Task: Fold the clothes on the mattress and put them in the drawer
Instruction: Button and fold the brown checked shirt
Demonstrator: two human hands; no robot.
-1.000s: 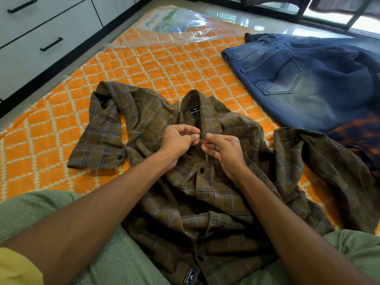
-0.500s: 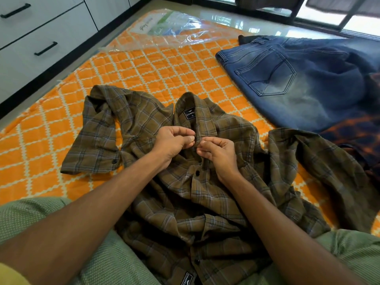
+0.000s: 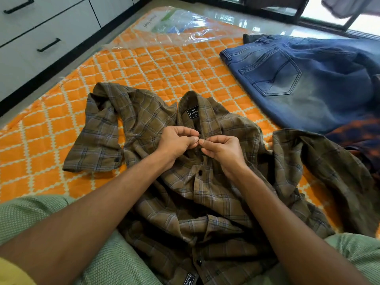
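Observation:
A brown plaid shirt (image 3: 205,188) lies front-up on the orange quilted mattress (image 3: 156,70), its collar pointing away from me and both sleeves spread out. My left hand (image 3: 176,140) and my right hand (image 3: 222,149) meet just below the collar, each pinching the shirt's front placket at the top button. A dark button shows a little lower on the placket. Blue jeans (image 3: 304,83) lie flat at the far right, with a dark orange-patterned garment (image 3: 357,138) partly under them. White drawers (image 3: 41,36) with black handles stand shut at the left.
A clear plastic bag (image 3: 174,25) rests at the mattress's far end. Shiny floor tiles (image 3: 246,15) and a window frame lie beyond. My green-trousered legs (image 3: 30,214) are tucked under the shirt's hem.
Both hands stay at the top of the placket with small finger movements. The view has shifted slightly, so the shirt sits a bit lower in frame.

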